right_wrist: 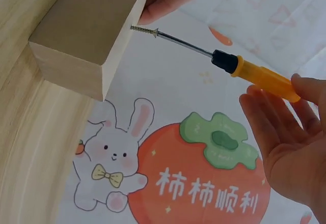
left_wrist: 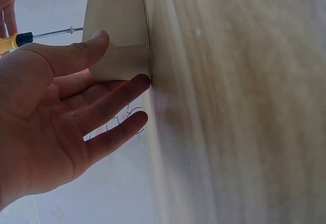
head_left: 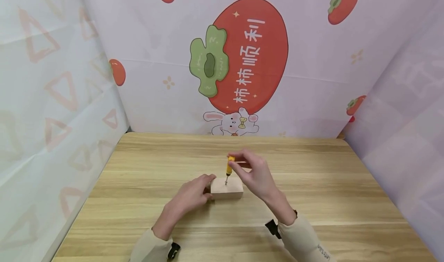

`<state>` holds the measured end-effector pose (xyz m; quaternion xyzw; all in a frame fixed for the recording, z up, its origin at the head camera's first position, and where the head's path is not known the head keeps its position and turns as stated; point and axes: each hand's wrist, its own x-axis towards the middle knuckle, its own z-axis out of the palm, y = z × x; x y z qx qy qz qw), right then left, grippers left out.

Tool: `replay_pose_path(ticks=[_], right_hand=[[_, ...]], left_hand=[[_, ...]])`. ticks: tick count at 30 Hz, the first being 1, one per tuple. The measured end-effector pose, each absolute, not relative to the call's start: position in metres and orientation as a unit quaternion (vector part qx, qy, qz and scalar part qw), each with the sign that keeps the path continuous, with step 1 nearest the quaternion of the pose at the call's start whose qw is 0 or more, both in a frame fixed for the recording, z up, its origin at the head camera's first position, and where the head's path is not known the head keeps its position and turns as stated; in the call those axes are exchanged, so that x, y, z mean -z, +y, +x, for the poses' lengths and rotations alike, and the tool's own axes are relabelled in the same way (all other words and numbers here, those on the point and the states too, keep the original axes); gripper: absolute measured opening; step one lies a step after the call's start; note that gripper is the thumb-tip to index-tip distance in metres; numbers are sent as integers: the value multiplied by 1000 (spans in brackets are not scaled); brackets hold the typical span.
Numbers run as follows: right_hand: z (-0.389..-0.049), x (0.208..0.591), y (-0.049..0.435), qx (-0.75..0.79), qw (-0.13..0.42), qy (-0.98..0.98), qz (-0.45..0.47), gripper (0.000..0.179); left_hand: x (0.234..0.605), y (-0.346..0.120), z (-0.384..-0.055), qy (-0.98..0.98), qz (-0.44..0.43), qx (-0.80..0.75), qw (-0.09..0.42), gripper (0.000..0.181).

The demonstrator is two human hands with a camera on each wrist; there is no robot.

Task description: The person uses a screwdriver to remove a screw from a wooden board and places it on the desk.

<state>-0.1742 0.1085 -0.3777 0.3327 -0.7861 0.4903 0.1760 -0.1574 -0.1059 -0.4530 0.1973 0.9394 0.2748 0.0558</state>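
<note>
A pale wooden block (head_left: 227,195) lies on the table, and my left hand (head_left: 192,193) grips its left end. The thumb presses one side and the fingers reach around the end in the left wrist view. My right hand (head_left: 256,172) pinches the end of a screwdriver's yellow handle (right_wrist: 265,80) between thumb and fingers. From its black collar the thin metal shaft runs down to a screw (right_wrist: 144,30), whose head meets the tip. The screw's point is at the top face of the block, most of its thread showing. The screwdriver stands nearly upright, slightly tilted.
The wood-grain table (head_left: 138,215) spreads around the block. Behind it hangs a white cloth (head_left: 312,100) printed with persimmons and a rabbit. More patterned cloth (head_left: 69,100) walls the left and right sides. Black straps (head_left: 174,250) are worn at both sleeves.
</note>
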Motion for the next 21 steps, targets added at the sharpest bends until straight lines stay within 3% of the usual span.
replay_pose_path(ticks=[6, 21], right_hand=[[-169, 376, 101, -455, 229, -804, 308, 28], [-174, 374, 108, -555, 157, -767, 283, 18]], left_hand=[[452, -105, -157, 942, 191, -271, 60, 53], [450, -104, -156, 941, 183, -277, 63, 54]])
